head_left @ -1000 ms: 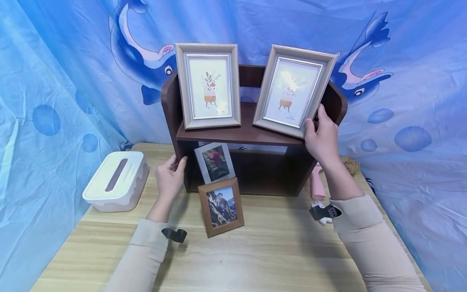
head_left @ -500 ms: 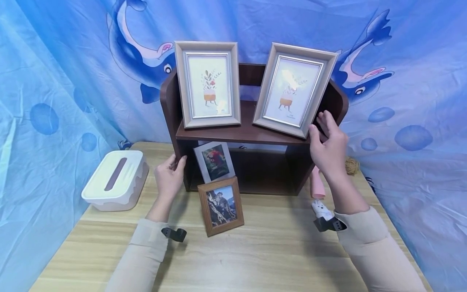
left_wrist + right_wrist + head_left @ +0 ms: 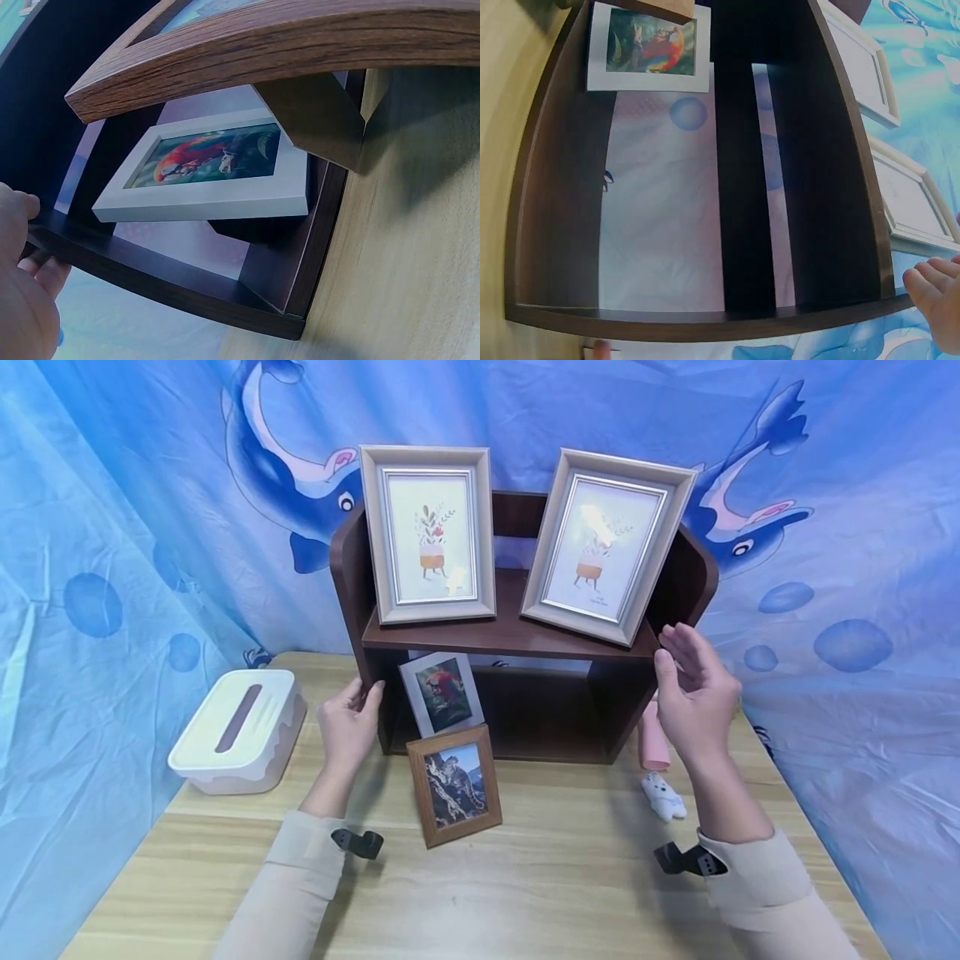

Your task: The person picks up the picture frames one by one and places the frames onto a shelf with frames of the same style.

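My left hand grips the left side panel of a dark brown two-tier shelf, thumb in front and fingers behind its edge. My right hand is held beside the shelf's right edge, fingers relaxed, holding nothing. Two beige picture frames with potted-plant prints stand on the upper board: the left frame faces forward, the right frame is turned at an angle. A white frame with a parrot stands in the lower compartment at left. Before it, a brown wooden frame with a leopard picture stands on the table.
A white tissue box sits on the table to the left. By the shelf's right side lie a pink object and a small white bear figure. A blue dolphin-print curtain hangs behind and around the table.
My right hand has let go of the right beige frame's lower right corner and moved down and to the right. That frame stays angled. My left hand keeps its grip on the shelf.
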### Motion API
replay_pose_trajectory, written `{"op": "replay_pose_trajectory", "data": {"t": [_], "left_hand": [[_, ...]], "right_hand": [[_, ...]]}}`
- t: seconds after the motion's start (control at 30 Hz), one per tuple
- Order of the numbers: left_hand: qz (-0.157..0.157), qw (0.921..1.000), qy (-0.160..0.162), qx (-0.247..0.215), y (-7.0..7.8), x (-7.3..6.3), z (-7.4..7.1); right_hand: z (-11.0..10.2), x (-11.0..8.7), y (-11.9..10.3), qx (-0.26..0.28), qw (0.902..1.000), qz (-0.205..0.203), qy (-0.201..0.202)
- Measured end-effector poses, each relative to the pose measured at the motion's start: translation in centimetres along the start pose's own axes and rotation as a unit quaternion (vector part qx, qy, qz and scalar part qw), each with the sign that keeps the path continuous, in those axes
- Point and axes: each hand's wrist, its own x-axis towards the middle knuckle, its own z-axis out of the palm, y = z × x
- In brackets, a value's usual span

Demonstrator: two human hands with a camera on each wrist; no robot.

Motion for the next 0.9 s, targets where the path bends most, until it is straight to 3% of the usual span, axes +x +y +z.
{"op": "replay_pose_trajectory", "data": {"t": [0.37,0.63,0.8,0.9], "left_hand": [[-0.002,0.9999,0.010,0.004,0.1,0.0,-0.1],[0.011,0.9998,0.013,0.011,0.4,0.1,0.0],[0.007,0.9999,0.008,0.008,0.4,0.0,0.0],[-0.014,0.9997,-0.016,-0.009,0.6,-0.3,-0.2]], "right_hand": [[-1.3,-3.3,1.8,0.008,0.9999,-0.004,0.005],[-1.6,-5.1,3.4,-0.006,0.9995,0.032,0.005],[-1.4,-5.8,4.9,-0.017,0.9988,0.044,0.011],[-1.4,-6.0,5.6,-0.024,0.9987,0.044,0.013]]}}
